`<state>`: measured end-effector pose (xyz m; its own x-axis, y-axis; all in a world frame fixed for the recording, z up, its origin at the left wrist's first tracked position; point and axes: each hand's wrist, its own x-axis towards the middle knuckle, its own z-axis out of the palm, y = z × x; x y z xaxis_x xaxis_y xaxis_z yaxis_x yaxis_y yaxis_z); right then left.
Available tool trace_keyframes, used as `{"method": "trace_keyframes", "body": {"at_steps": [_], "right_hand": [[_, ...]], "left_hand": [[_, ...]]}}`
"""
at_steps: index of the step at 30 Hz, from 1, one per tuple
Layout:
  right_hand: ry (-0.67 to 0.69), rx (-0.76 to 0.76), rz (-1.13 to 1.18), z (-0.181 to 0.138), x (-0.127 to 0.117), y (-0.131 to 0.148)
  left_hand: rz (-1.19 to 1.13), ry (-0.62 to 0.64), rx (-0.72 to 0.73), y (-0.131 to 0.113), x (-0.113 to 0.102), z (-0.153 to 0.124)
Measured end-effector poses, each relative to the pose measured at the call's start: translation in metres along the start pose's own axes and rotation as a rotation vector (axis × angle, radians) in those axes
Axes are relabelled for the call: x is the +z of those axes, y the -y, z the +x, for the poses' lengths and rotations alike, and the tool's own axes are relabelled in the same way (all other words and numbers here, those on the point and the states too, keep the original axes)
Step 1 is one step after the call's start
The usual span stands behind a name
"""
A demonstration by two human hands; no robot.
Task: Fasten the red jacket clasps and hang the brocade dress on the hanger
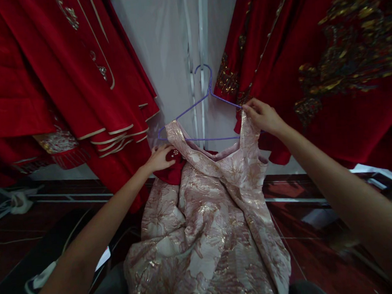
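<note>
A pale pink and gold brocade dress point(215, 218) is spread out before me, its wide straps over a thin purple hanger point(192, 105). The hook of the hanger points up and away from me. At the right shoulder, my right hand point(263, 116) is closed, thumb and fingers pinching the strap top where it meets the hanger arm. My left hand point(160, 159) is closed on a dark red cloth point(171, 172) with small white beads, just beside the left strap. Some of its fingertips are hidden by the cloth.
Red garments with pale piping point(85, 83) hang on the left. Another red garment with gold embroidery point(338, 63) hangs on the right. Between them is a whitish backdrop point(160, 41) with metal poles point(193, 29). Metal rack bars point(74, 197) run low above the dark red tiled floor point(292, 248).
</note>
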<state>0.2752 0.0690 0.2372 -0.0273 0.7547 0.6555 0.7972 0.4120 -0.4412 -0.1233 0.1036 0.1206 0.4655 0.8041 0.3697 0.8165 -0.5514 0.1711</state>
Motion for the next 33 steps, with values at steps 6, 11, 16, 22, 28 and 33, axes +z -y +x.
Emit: {"method": "trace_keyframes", "body": {"at_steps": [6, 11, 16, 22, 28, 33], "right_hand": [[0.015, -0.007, -0.004, 0.001, -0.003, 0.000], [0.023, -0.004, 0.007, 0.001, -0.004, 0.001], [0.027, -0.009, 0.008, 0.000, -0.006, 0.004], [0.133, -0.052, 0.061, -0.002, -0.018, 0.021], [0.223, -0.022, 0.160, 0.000, -0.021, 0.030], [0.394, 0.084, 0.153, 0.025, -0.014, 0.016]], "left_hand": [[0.077, -0.109, -0.062, -0.020, 0.021, 0.011], [-0.278, -0.199, -0.281, 0.010, 0.006, 0.032], [-0.661, -0.261, -0.469, 0.032, -0.046, 0.045], [-0.825, -0.393, -0.454, -0.017, -0.112, 0.076], [-0.671, -0.329, -0.058, -0.106, -0.114, 0.106], [-0.573, -0.294, 0.056, -0.110, -0.100, 0.105]]}}
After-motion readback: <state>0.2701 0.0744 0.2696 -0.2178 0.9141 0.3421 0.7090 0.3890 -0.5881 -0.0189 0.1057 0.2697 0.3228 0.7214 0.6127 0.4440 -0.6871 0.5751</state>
